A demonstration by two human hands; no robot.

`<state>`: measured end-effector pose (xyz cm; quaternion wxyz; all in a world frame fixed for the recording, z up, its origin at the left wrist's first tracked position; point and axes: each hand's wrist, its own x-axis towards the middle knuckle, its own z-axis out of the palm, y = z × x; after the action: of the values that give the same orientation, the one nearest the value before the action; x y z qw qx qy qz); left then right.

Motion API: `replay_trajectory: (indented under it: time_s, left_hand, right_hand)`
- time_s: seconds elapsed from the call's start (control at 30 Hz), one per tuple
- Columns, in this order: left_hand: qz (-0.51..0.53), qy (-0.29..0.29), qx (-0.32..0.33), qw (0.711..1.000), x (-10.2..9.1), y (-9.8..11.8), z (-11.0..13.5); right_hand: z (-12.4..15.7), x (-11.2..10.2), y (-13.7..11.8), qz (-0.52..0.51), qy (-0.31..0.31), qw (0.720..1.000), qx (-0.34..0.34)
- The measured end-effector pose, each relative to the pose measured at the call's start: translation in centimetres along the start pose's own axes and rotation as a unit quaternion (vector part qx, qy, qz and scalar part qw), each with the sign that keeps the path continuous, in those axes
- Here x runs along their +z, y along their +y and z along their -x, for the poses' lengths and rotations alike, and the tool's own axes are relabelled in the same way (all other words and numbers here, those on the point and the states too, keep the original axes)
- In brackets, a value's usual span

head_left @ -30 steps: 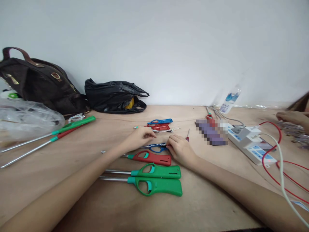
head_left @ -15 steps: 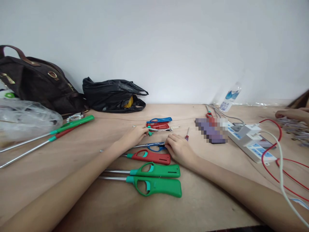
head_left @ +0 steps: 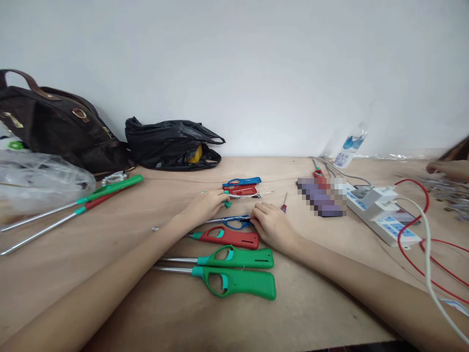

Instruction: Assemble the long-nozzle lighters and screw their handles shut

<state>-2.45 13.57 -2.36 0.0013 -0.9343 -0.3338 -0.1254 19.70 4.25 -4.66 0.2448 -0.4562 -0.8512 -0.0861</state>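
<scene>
My left hand (head_left: 207,205) has its fingertips pinched at a small teal trigger piece (head_left: 226,204), just above an opened blue lighter (head_left: 234,223). The blue lighter's handle shell lies on the table with thin wires showing along it. My right hand (head_left: 271,225) is closed at the blue lighter's rear end, its fingertips partly hidden. Just beyond lie a red handle shell (head_left: 240,189) and a blue handle shell (head_left: 249,181), with a thin wired part (head_left: 252,195) beside them. Nearer to me rest a red lighter (head_left: 238,238) and two green lighters (head_left: 252,258).
A small screwdriver (head_left: 284,205) lies right of my right hand. Farther right are a phone (head_left: 326,200), a power strip (head_left: 399,232) with cables, and a water bottle (head_left: 350,146). Bags (head_left: 164,144) and two more long lighters (head_left: 110,189) sit left. Another person's hand (head_left: 449,169) shows at far right.
My left fingers and the teal piece have shifted slightly downward, toward the blue lighter. My right hand stays in place. The other person's hand has moved a little to the right.
</scene>
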Motion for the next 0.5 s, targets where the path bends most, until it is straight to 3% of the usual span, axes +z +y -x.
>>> replay_trajectory:
  time_s: [0.23,0.37,0.5]
  left_hand:
    - [0.058,0.020,0.062,0.996,-2.0,1.5,0.3]
    - [0.017,-0.011,0.089,0.996,-2.6,3.2,0.7]
    - [-0.026,-0.005,0.122,0.992,-2.6,4.3,0.8]
  right_hand:
    - [0.2,0.2,0.3,-0.007,0.006,1.000,-0.002]
    - [0.2,0.5,0.4,-0.008,0.011,1.000,-0.005]
    - [0.3,0.7,0.5,-0.003,0.015,1.000,0.000]
